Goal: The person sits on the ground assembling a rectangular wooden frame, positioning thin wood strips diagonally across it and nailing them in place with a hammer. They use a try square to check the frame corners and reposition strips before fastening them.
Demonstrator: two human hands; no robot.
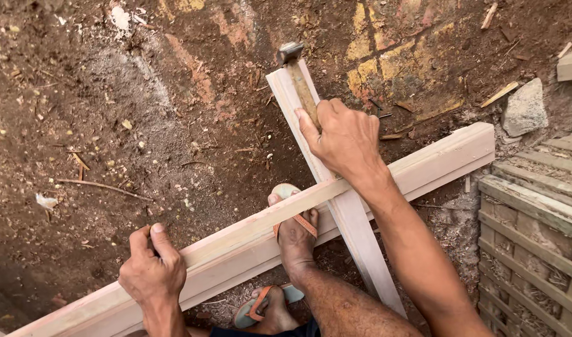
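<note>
Right hand: our right hand (342,138) is closed tight around the wooden handle of a hammer (298,78), whose dark metal head sits at the far tip of the narrow batten.
Left hand: our left hand (152,269) is curled over the near edge of the long plank, thumb on top, fingers wrapped under.
Long plank: we see a pale, fresh-sawn plank (436,159), smooth-faced with a shallow stepped profile along its length, running diagonally from lower left to upper right.
Narrow batten: a slimmer, flat strip of pale wood (367,249) crosses under the plank, running from the hammer head down toward our right leg.
Foot: our foot (295,234) in a sandal with orange straps presses on the plank just beside the crossing; the other sandalled foot (264,307) rests on the ground below.
Ground: we stand on rough reddish-brown dirt (111,125) strewn with chips, twigs and sawdust, with yellow patches beyond the hammer.
Right edge: a stack of weathered timber (535,237) crowds the plank's far end, with a grey stone (524,107) above it.
Open room: the dirt to the left of the batten lies broad, with only scattered debris.
</note>
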